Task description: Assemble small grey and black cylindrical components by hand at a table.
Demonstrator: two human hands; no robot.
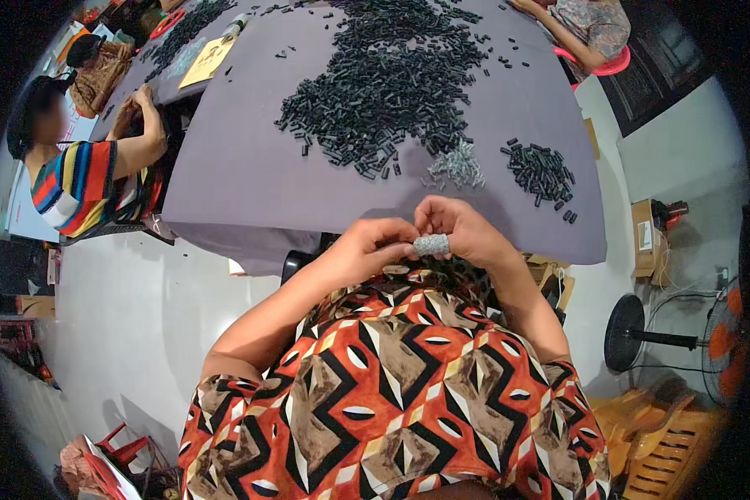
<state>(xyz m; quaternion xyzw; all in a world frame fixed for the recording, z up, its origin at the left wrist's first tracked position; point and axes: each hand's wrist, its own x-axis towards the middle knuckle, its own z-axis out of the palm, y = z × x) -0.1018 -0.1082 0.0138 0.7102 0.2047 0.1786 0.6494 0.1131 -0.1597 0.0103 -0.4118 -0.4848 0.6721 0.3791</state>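
My left hand (377,247) and my right hand (458,230) meet just off the near edge of the table. The left one is closed, with thumb and index finger pinched together; anything between them is too small to make out. My right hand's fingers are curled in toward the thumb. A short grey speckled sleeve (431,244) sits at the right thumb, and it looks wrapped around it. Beyond my hands lies a small heap of clear, pin-like pieces (457,167). To its right is a small pile of short black tubes (539,173).
A large spread of black tubes (375,108) covers the middle of the grey-clothed table (233,183). Co-workers sit at the left, one in a striped shirt (75,187); another person (592,33) sits far right. A yellow sheet (207,62) lies far left. A fan (717,342) stands at right.
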